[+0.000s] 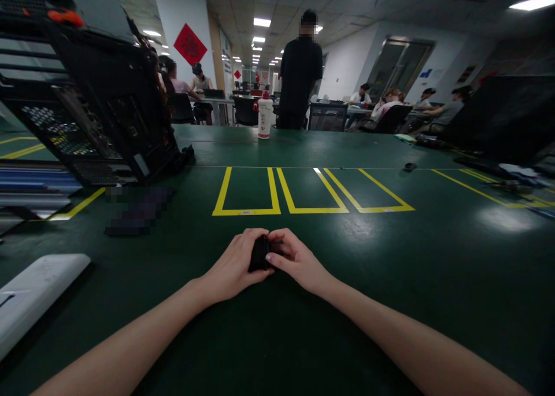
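A small black box-like object point(259, 254) is between my two hands, just above or on the green table point(277, 338); I cannot tell which, nor its exact kind. My left hand point(236, 263) wraps round its left side, with the thumb below and the fingers over the top. From the right, my right hand point(299, 260) pinches its edge with thumb and fingertips. Much of the object is hidden by the fingers. Beyond the hands, yellow tape outlines point(246, 212) mark the table surface.
An opened computer case point(125, 113) stands at the left, with a dark pixelated item point(141, 211) before it. A white device point(39, 292) lies near left. A white and red bottle point(265, 117) stands at the back. Cables and dark equipment point(511, 176) occupy the right. Several people sit or stand beyond.
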The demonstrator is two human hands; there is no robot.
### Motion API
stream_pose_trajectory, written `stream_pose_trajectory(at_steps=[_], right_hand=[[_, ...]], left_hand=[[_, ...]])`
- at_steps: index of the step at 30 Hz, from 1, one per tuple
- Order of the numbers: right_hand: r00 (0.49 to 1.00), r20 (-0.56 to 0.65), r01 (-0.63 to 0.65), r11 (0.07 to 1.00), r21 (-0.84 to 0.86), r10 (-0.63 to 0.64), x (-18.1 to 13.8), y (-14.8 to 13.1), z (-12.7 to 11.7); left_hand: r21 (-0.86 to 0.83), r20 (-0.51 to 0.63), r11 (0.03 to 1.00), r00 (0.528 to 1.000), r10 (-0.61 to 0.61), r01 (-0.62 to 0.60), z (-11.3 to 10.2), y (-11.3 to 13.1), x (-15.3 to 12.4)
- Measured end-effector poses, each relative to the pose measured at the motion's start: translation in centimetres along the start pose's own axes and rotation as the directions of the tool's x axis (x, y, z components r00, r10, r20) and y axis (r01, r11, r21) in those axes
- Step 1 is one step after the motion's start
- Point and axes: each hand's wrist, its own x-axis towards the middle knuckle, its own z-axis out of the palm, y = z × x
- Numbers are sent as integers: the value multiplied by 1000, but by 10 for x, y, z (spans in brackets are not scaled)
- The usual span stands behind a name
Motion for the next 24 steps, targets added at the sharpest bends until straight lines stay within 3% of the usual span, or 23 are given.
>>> stream_pose_trajectory(at_steps=[7, 24], right_hand=[[999, 47, 7, 1000, 4, -7, -3, -3, -2], [999, 30, 12, 1000, 5, -12, -1, 1, -2]], left_hand=[[-13, 4, 1000, 1000, -3, 3, 0, -1, -2], [-3, -10, 1000, 1000, 15, -15, 0, 0, 0]])
